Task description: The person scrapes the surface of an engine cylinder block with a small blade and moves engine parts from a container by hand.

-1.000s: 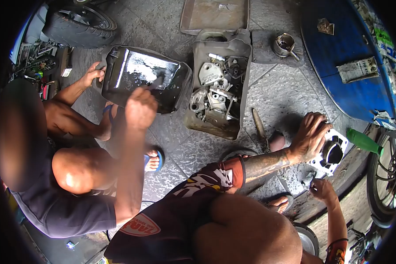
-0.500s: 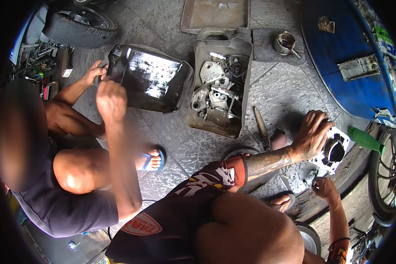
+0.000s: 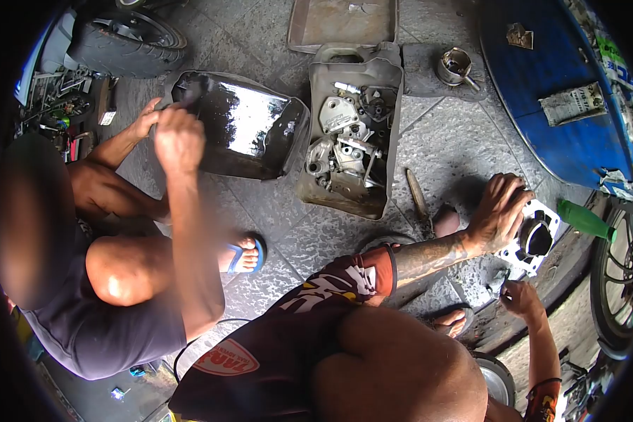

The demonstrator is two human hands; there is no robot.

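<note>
My left hand (image 3: 498,214) grips the top edge of a metal engine cylinder (image 3: 538,239), whose pale flange and dark round bore face up. Below it, my right hand (image 3: 522,299) is closed on a small dark tool (image 3: 503,283), close to the flange's lower edge; the tool's shape is hard to make out. A cut-open container (image 3: 341,200) left of my hands holds several metal engine parts (image 3: 339,114). Between it and my left hand, a wooden-handled tool (image 3: 416,193) lies on the floor.
A co-worker's two hands (image 3: 179,141) are at a black tray (image 3: 288,158) of dark liquid. A metal cup (image 3: 456,67), a blue drum (image 3: 541,77), a green bottle (image 3: 585,219), a wheel (image 3: 615,281) and a tire (image 3: 123,46) stand around.
The co-worker's nearer hand has moved left across the tray to its handle end. My hands have barely moved and keep their hold.
</note>
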